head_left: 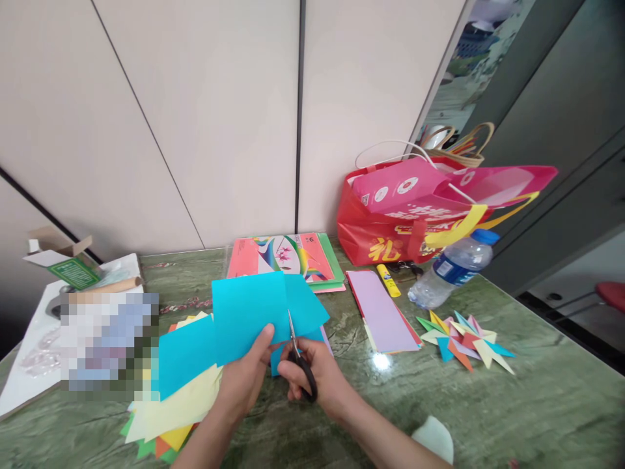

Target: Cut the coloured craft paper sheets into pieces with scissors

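My left hand [251, 374] grips a blue sheet of paper [250, 312] by its lower edge, thumb on top. In my right hand [317, 374] are black-handled scissors [303, 371], fingers wrapped round the handles. Their blades point up and lie against the paper near its right side, where a blue flap angles away. Whether the blades are parted is too small to tell. Another blue sheet [185, 358] lies to the left on a fanned pile of coloured paper with a pale yellow sheet [183, 404] showing.
Behind the hands lies a coloured paper pack [280, 257]. To the right are purple strips [383, 312], a yellow glue stick [388, 280], a water bottle [452, 270], folded paper stars [469, 339] and a red bag [385, 228]. A green box [73, 270] stands far left.
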The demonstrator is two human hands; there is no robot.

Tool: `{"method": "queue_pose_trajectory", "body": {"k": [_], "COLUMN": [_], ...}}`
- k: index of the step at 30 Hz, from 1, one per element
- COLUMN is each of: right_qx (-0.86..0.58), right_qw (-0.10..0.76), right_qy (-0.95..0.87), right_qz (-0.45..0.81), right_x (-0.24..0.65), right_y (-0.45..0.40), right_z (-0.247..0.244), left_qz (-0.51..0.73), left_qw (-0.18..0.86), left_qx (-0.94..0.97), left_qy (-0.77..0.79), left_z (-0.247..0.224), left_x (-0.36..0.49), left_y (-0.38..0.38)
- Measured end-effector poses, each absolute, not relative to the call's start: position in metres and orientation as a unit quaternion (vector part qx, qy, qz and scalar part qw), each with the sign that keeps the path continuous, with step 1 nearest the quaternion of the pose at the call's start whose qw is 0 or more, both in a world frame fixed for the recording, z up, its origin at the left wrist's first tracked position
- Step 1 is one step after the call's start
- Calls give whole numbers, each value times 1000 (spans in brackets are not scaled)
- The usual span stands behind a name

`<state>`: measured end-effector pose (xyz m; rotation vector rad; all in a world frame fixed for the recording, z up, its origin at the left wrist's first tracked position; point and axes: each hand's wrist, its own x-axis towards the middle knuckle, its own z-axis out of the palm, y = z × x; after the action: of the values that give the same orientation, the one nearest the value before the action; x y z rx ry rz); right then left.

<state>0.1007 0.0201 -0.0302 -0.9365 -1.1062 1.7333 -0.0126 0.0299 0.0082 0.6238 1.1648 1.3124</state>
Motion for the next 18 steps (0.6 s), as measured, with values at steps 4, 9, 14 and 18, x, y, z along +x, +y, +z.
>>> {"method": "queue_pose_trajectory", "body": {"k": [4,9,14,18], "right_qx": [-342,-319,-326,-337], "right_qw": [429,393,439,562], "right_qy": [-450,-466,-405,-270], "right_qz": [705,726,732,705], "right_x": [102,103,101,106], "right_y": [20,19,21,29], "right_z": [-29,-32,-28,-24], "left_qz": [566,622,675,664], "left_qw": [665,613,579,575], "left_qx": [231,198,212,237], "left_qy": [429,445,406,415], "left_z": [14,12,16,17], "left_x": [-13,-24,-36,-36], "left_y": [32,39,48,47]}}
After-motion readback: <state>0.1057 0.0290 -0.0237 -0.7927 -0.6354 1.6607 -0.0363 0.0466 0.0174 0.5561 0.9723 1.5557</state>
